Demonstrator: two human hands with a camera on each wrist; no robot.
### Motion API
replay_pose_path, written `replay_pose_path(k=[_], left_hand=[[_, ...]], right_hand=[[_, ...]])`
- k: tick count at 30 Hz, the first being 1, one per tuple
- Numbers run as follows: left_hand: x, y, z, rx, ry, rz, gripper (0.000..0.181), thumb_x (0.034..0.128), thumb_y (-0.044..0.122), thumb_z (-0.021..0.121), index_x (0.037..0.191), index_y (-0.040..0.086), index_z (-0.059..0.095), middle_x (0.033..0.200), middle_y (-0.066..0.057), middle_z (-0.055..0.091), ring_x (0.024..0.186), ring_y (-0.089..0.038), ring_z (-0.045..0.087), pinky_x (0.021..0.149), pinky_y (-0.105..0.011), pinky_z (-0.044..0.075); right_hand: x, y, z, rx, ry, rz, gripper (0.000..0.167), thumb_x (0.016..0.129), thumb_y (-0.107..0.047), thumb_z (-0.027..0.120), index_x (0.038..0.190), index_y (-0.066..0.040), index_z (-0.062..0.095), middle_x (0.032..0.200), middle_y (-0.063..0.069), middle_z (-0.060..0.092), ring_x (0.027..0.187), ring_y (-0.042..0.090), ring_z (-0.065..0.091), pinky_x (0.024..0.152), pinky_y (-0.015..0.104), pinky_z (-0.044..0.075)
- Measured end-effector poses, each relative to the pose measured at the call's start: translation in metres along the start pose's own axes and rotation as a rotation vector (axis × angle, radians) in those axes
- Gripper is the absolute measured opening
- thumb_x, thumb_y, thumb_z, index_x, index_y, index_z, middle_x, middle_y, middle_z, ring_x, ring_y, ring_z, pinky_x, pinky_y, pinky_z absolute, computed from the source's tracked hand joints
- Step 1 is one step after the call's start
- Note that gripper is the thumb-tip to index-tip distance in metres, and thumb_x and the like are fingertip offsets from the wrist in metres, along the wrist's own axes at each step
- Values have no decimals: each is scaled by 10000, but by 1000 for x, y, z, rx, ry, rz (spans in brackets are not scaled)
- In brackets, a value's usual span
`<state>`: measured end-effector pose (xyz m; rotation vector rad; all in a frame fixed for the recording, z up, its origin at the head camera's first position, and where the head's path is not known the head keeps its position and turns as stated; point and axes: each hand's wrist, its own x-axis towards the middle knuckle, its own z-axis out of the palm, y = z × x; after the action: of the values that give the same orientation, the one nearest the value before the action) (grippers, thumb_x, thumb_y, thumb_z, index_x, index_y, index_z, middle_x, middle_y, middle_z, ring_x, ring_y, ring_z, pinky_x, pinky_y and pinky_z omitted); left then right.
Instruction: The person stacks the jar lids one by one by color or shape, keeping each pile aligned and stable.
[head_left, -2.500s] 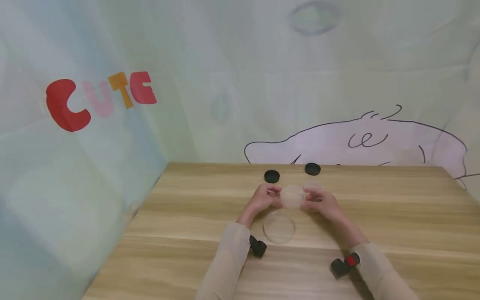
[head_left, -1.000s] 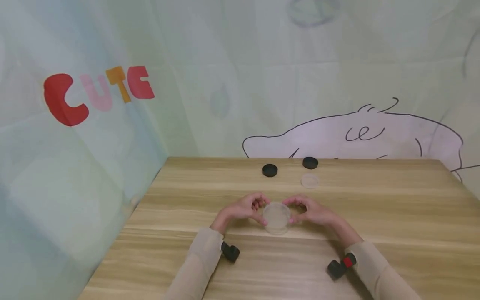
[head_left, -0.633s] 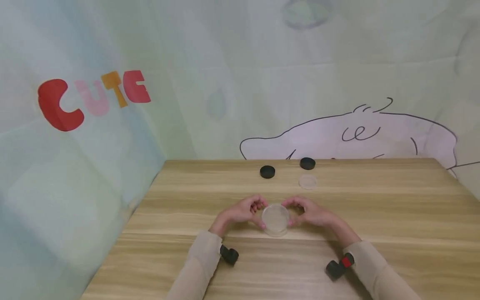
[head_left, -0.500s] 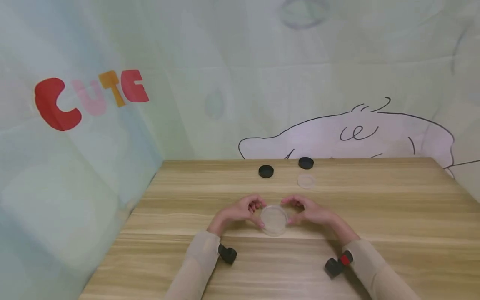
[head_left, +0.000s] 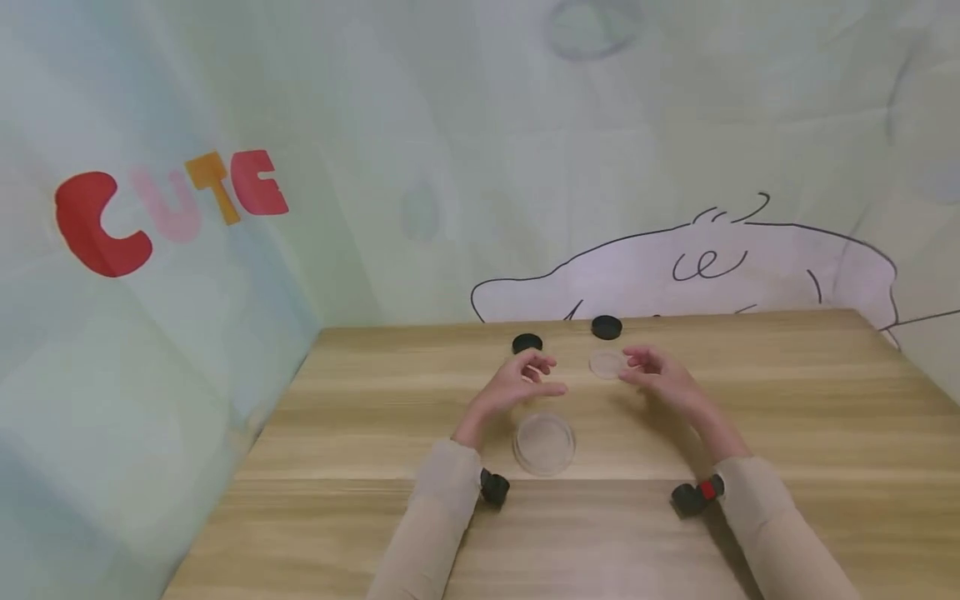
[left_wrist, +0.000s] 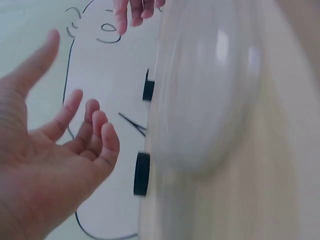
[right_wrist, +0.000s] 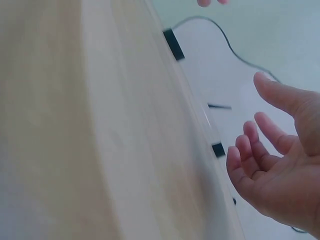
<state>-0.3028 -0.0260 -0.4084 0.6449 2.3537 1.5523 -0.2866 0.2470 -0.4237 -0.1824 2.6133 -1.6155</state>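
Right hand (head_left: 666, 382) moved off the dish (head_left: 544, 444); backdrop (head_left: 420, 108) reads "CUTE" (head_left: 178, 227).

Table (head_left: 300, 525) with light wood grain. A clear round dish (head_left: 544, 446) with a double rim lies near its middle; a smaller clear disc (head_left: 602, 365) lies beyond, to the right. Toward the far edge: left black cap (head_left: 527, 342) and right black cap (head_left: 607, 327), set apart.

The left hand (head_left: 517, 386) and right hand (head_left: 666, 379) no longer hold the clear dish (head_left: 544, 444), now nearer the person than both; the small clear disc (head_left: 604, 364) now lies just beside the right one.
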Motion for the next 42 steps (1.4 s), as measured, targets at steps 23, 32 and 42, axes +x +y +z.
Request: replay_pose_path(k=[23,32,42], left_hand=[[83,12,84,-158,278,-368,573,744,20,772,1271,-68,566,1337,-191,585,1251,-285,534,1088,-387,416],[91,4,86,-215,308,-369,435,699,-93,756,1123,-35,677,1168,-147,694,1073,-213,620,973,-312,490],[75,16,97,-199,445,-304,359,724,-46,777,1068,-9,683,1016,-114,701,806,-109,552,728,-189,485]], right_hand=[[35,12,-13,-204,-130,58,602,917,-210,669,1414,44,442,1362,289,510,1133,337,530,839,271,439],[36,20,-20,-190,-116,8,582,896,-215,700,1366,60,493,1282,287,565,1016,247,563,783,220,443],[38,30,-25,-138,-135,4,609,911,-264,682,1388,51,472,1270,274,591,993,151,560,800,242,471]])
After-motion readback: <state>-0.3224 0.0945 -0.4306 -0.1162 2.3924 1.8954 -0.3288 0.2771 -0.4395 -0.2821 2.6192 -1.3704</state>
